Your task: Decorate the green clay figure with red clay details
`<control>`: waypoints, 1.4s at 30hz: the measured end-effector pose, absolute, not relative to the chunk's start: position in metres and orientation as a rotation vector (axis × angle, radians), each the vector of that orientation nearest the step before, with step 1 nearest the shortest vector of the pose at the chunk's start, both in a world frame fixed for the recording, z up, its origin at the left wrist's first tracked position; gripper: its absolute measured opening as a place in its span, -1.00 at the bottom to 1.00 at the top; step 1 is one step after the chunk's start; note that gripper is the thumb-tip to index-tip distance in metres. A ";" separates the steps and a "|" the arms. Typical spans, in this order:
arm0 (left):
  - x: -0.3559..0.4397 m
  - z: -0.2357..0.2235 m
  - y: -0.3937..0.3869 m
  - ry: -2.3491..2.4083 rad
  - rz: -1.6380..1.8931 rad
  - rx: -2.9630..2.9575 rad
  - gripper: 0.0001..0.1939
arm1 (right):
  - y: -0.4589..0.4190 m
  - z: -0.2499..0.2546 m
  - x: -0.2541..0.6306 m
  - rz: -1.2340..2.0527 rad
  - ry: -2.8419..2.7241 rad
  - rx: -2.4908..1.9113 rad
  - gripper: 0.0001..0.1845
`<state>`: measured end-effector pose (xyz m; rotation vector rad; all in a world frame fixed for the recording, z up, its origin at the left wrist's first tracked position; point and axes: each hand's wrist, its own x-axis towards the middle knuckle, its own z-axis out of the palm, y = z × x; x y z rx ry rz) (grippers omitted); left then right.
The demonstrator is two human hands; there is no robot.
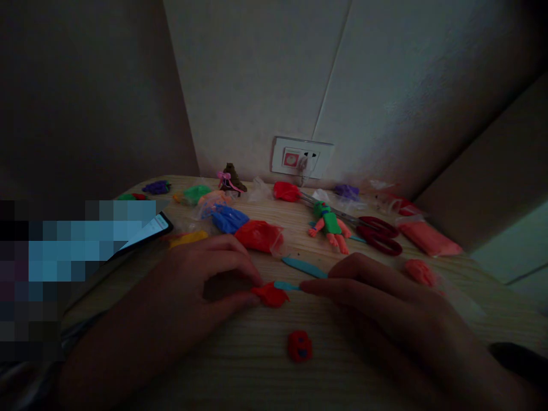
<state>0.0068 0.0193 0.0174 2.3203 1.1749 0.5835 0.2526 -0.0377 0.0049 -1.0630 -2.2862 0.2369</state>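
Note:
On the wooden table, my left hand (205, 274) pinches the edge of a flattened piece of red modelling clay (272, 294) between thumb and fingers. From the other side my right hand (377, 302) grips a light blue clay modelling tool (287, 285), whose rounded end rests on the red clay. A second light blue modelling tool (303, 266) lies just behind, one end hidden by my right fingers. In front of both hands sits a small red clay lump (299, 346) with dark blue spots.
Farther back stand or lie a green and pink clay figure (330, 222), red-handled scissors (379, 234), bagged red clay (259, 236), blue clay (230, 218) and a brown clay piece with a pink bow (231, 178). At left, a phone (149, 231); behind, a wall socket (302, 157).

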 end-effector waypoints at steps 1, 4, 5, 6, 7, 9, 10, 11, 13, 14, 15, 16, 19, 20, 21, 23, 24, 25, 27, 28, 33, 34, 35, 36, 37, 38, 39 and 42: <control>0.007 0.017 0.019 1.182 0.581 2.320 -0.90 | -0.038 0.005 0.253 0.232 -2.285 -1.063 -0.53; 0.008 0.017 0.018 1.173 0.590 2.316 -0.93 | -0.039 0.004 0.253 0.222 -2.286 -1.065 -0.50; 0.008 0.017 0.018 1.165 0.594 2.312 -0.92 | -0.038 0.003 0.253 0.227 -2.287 -1.062 -0.51; 0.007 0.016 0.018 1.157 0.593 2.305 -0.91 | -0.038 0.003 0.254 0.234 -2.286 -1.060 -0.51; 0.006 0.016 0.018 1.144 0.590 2.298 -0.89 | -0.038 0.003 0.254 0.239 -2.285 -1.059 -0.51; 0.005 0.015 0.018 1.111 0.590 2.285 -0.84 | -0.038 0.003 0.255 0.246 -2.289 -1.055 -0.50; 0.005 0.015 0.019 1.087 0.600 2.283 -0.82 | -0.038 0.004 0.255 0.248 -2.291 -1.061 -0.49; 0.005 0.015 0.019 1.068 0.607 2.286 -0.81 | -0.038 0.004 0.255 0.252 -2.295 -1.070 -0.49; 0.006 0.015 0.020 1.046 0.620 2.300 -0.80 | -0.038 0.005 0.254 0.249 -2.296 -1.076 -0.49; 0.006 0.015 0.020 1.047 0.614 2.307 -0.79 | -0.038 0.005 0.254 0.245 -2.296 -1.079 -0.50; 0.006 0.016 0.020 1.053 0.603 2.312 -0.79 | -0.038 0.005 0.254 0.239 -2.294 -1.078 -0.51; 0.007 0.016 0.020 1.064 0.591 2.313 -0.78 | -0.037 0.005 0.254 0.232 -2.291 -1.075 -0.52; 0.007 0.016 0.020 1.078 0.562 2.330 -0.78 | -0.037 0.004 0.254 0.233 -2.285 -1.081 -0.53; 0.006 0.016 0.020 1.079 0.554 2.342 -0.79 | -0.037 0.004 0.255 0.240 -2.286 -1.083 -0.53; 0.005 0.016 0.020 1.073 0.555 2.354 -0.79 | -0.038 0.004 0.255 0.245 -2.287 -1.083 -0.52; 0.004 0.016 0.019 1.066 0.559 2.367 -0.79 | -0.038 0.004 0.256 0.244 -2.287 -1.081 -0.51; 0.003 0.015 0.019 1.063 0.555 2.365 -0.79 | -0.038 0.004 0.256 0.244 -2.290 -1.077 -0.51; 0.003 0.015 0.019 1.060 0.553 2.361 -0.80 | -0.038 0.004 0.256 0.243 -2.293 -1.069 -0.52; 0.003 0.015 0.020 1.059 0.536 2.351 -0.84 | -0.038 0.004 0.256 0.239 -2.295 -1.065 -0.52; 0.003 0.015 0.020 1.058 0.527 2.347 -0.85 | -0.038 0.004 0.256 0.241 -2.296 -1.069 -0.52; 0.005 0.013 0.020 1.075 0.571 2.328 -0.86 | -0.037 0.005 0.254 0.262 -2.292 -1.075 -0.50; 0.005 0.012 0.019 1.080 0.591 2.319 -0.85 | -0.037 0.005 0.254 0.262 -2.289 -1.079 -0.49; 0.006 0.011 0.019 1.069 0.606 2.315 -0.84 | -0.037 0.005 0.253 0.260 -2.289 -1.082 -0.48; 0.006 0.011 0.019 1.050 0.618 2.317 -0.85 | -0.037 0.006 0.253 0.255 -2.290 -1.084 -0.48; 0.007 0.011 0.019 1.028 0.623 2.325 -0.86 | -0.038 0.006 0.253 0.253 -2.295 -1.087 -0.49; 0.007 0.012 0.020 1.009 0.624 2.337 -0.85 | -0.038 0.007 0.253 0.252 -2.302 -1.088 -0.50; 0.007 0.013 0.020 1.003 0.628 2.348 -0.84 | -0.038 0.007 0.254 0.248 -2.303 -1.089 -0.50; 0.006 0.016 0.023 1.068 0.651 2.360 -0.84 | -0.038 0.007 0.254 0.239 -2.295 -1.087 -0.51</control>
